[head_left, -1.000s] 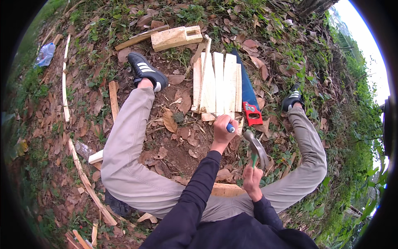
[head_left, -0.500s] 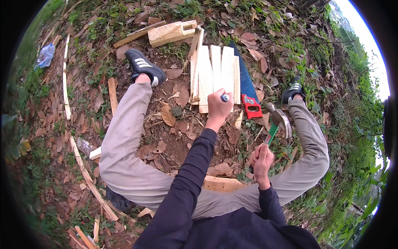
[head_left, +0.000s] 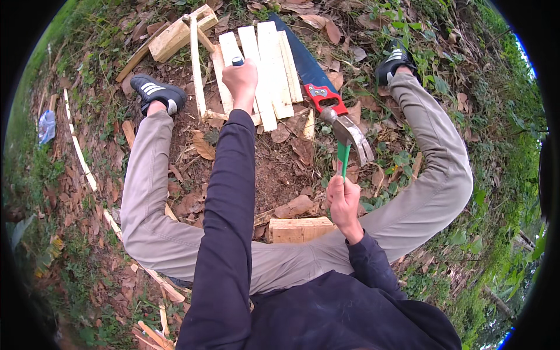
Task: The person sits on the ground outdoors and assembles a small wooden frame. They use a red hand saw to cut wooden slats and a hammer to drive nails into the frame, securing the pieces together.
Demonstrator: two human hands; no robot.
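Note:
My left hand point(head_left: 240, 83) is closed around an upright tool over the slats; only its dark blue rounded end point(head_left: 237, 60) sticks out above the fist, so I cannot tell its kind. Several pale wooden slats point(head_left: 274, 70) lie side by side beneath and beside that hand, slightly fanned out. A narrow wooden strip point(head_left: 196, 70) runs along their left, apart from them. My right hand point(head_left: 344, 204) grips the green handle of a claw hammer point(head_left: 348, 131), its steel head raised near the red saw grip.
A hand saw point(head_left: 306, 64) with a blue blade lies right of the slats. A thick wood block point(head_left: 175, 38) rests at the far left, and another block point(head_left: 300, 230) sits between my legs. Leaves and thin strips point(head_left: 79, 143) cover the ground around my shoes point(head_left: 157, 93).
The view has shifted, so the scene sits farther left and up. The slats are more fanned out, and the narrow left strip stands apart from them. Both hands keep their holds.

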